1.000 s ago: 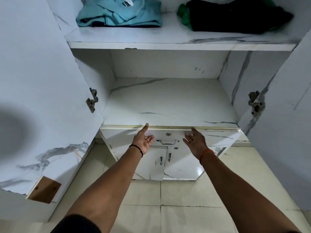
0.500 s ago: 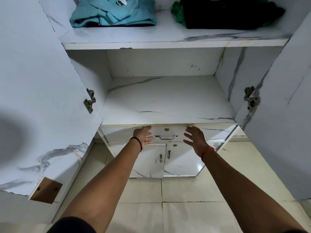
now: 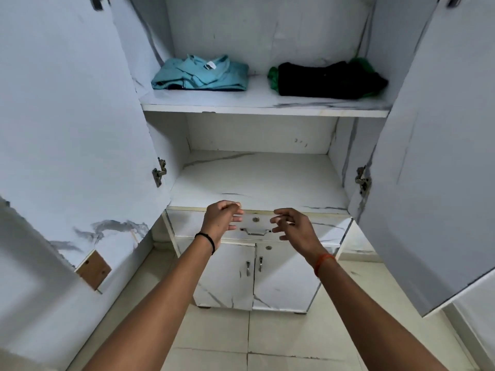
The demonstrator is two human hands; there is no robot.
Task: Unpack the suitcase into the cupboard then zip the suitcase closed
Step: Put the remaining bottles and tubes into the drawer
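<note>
Both your hands, left hand (image 3: 221, 220) & right hand (image 3: 293, 226), hold nothing, fingers loosely curled. Folded teal shirt (image 3: 199, 73) & black folded garment (image 3: 330, 79) lie above, well beyond fingers; suitcase not in view.

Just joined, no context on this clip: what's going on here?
A person stands at an open cupboard, both hands empty. The left hand and right hand hover with loosely curled fingers in front of the drawer, below the bare lower shelf. On the upper shelf lie a folded teal shirt on the left and a black and green bundle on the right. No suitcase is in view.
</note>
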